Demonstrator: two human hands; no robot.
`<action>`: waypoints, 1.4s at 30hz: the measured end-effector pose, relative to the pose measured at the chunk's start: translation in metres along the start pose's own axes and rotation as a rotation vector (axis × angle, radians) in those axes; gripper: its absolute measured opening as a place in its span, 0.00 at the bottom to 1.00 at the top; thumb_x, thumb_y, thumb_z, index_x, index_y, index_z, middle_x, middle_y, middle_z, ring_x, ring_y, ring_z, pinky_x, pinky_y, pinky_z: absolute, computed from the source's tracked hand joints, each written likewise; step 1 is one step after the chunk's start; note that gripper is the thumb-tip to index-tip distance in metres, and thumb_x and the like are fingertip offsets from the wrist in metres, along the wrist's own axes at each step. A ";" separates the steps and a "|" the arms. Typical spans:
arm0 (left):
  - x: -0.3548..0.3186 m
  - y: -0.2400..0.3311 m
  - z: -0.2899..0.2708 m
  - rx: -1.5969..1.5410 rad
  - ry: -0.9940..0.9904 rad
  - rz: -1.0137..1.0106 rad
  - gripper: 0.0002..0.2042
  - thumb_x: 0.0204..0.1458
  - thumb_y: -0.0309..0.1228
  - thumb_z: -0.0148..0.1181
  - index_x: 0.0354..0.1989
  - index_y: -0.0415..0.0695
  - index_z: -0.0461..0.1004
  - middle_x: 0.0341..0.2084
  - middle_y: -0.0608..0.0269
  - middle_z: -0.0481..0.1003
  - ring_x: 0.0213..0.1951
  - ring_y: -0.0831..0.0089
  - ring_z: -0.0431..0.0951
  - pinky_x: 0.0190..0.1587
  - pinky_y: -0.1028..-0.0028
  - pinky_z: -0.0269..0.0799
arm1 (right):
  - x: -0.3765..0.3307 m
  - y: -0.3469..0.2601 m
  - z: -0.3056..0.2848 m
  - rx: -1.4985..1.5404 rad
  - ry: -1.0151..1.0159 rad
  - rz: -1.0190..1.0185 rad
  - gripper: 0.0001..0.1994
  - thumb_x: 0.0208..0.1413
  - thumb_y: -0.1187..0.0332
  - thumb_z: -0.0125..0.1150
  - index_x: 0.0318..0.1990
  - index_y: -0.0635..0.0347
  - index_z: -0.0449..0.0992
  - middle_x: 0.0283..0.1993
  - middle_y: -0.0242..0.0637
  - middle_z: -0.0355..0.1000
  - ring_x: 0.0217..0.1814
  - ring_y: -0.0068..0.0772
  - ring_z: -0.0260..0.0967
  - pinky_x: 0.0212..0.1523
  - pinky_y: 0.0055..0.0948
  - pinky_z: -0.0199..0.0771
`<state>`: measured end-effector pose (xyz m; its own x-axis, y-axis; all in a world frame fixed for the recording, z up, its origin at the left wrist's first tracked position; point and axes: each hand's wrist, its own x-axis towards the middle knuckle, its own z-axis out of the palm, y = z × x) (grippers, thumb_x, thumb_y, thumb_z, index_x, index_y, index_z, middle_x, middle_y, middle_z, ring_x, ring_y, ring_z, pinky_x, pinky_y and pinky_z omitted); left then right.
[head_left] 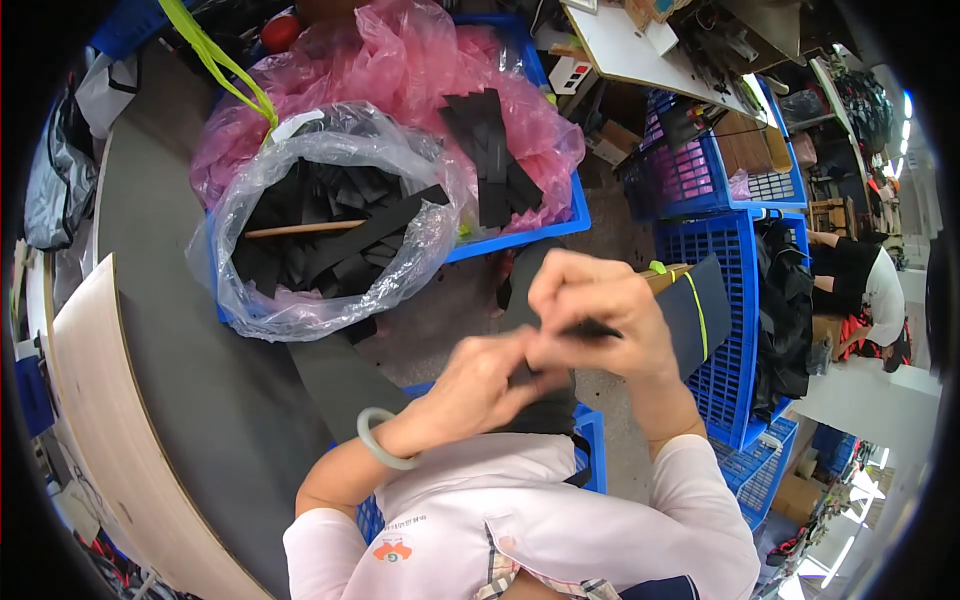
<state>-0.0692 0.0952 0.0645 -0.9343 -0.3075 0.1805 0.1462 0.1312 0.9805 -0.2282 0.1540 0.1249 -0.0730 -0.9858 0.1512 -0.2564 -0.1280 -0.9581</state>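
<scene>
My left hand (478, 385), with a pale bangle (372, 440) on its wrist, meets my right hand (608, 318) in front of my chest. Both are closed, fingers pinched and slightly smeared by motion. A small piece of black strip (592, 328) shows between the fingers of the right hand. Darkness also shows under the left fingers, so the piece seems to run between both hands; its ends are hidden. Beyond them stands a clear plastic bag (425, 262), mouth wide, filled with black strips (375, 240) and a thin wooden stick (305, 229).
Pink plastic film (400, 60) fills a blue crate (520, 234), with loose black strips (490, 150) on top. A grey-black surface (190, 300) curves along the left. Right of my hands are a dark sheet bundle (690, 315) and stacked blue crates (735, 370). Another person (882, 290) bends at far right.
</scene>
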 end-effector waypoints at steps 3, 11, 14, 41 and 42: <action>0.004 -0.008 0.002 0.315 0.221 0.001 0.10 0.47 0.23 0.58 0.39 0.37 0.70 0.19 0.55 0.73 0.21 0.64 0.75 0.22 0.70 0.67 | 0.003 0.018 0.008 -0.001 0.137 0.051 0.10 0.42 0.73 0.66 0.22 0.67 0.69 0.21 0.32 0.63 0.24 0.22 0.59 0.24 0.23 0.58; 0.000 -0.016 -0.001 -0.881 -0.022 -0.446 0.20 0.61 0.41 0.41 0.44 0.33 0.69 0.24 0.59 0.73 0.24 0.73 0.72 0.33 0.77 0.68 | 0.041 0.047 0.022 0.361 0.278 0.373 0.08 0.51 0.69 0.60 0.36 0.64 0.75 0.24 0.27 0.69 0.27 0.18 0.64 0.31 0.18 0.65; 0.015 -0.037 -0.013 -1.090 0.457 -0.502 0.23 0.61 0.44 0.40 0.45 0.34 0.69 0.32 0.57 0.74 0.32 0.73 0.74 0.38 0.75 0.69 | 0.026 0.065 0.026 0.340 0.418 0.302 0.16 0.53 0.68 0.59 0.48 0.65 0.70 0.34 0.30 0.69 0.33 0.17 0.64 0.36 0.18 0.64; -0.072 -0.120 -0.083 -0.451 1.224 -0.496 0.09 0.53 0.26 0.54 0.40 0.35 0.71 0.26 0.58 0.74 0.25 0.77 0.74 0.26 0.79 0.73 | 0.110 0.263 -0.011 -0.749 0.613 0.278 0.12 0.47 0.67 0.61 0.37 0.65 0.75 0.38 0.45 0.70 0.43 0.48 0.67 0.45 0.39 0.66; -0.083 -0.126 -0.095 -0.433 1.375 -0.443 0.07 0.53 0.23 0.53 0.39 0.36 0.70 0.26 0.61 0.72 0.25 0.77 0.74 0.25 0.78 0.74 | 0.111 0.234 0.010 -0.533 0.506 0.251 0.10 0.47 0.69 0.61 0.36 0.64 0.75 0.38 0.44 0.70 0.44 0.46 0.67 0.46 0.38 0.66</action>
<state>0.0211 0.0151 -0.0667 0.0606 -0.8968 -0.4383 0.2537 -0.4109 0.8757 -0.2870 0.0133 -0.0844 -0.5886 -0.7923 0.1605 -0.5937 0.2890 -0.7510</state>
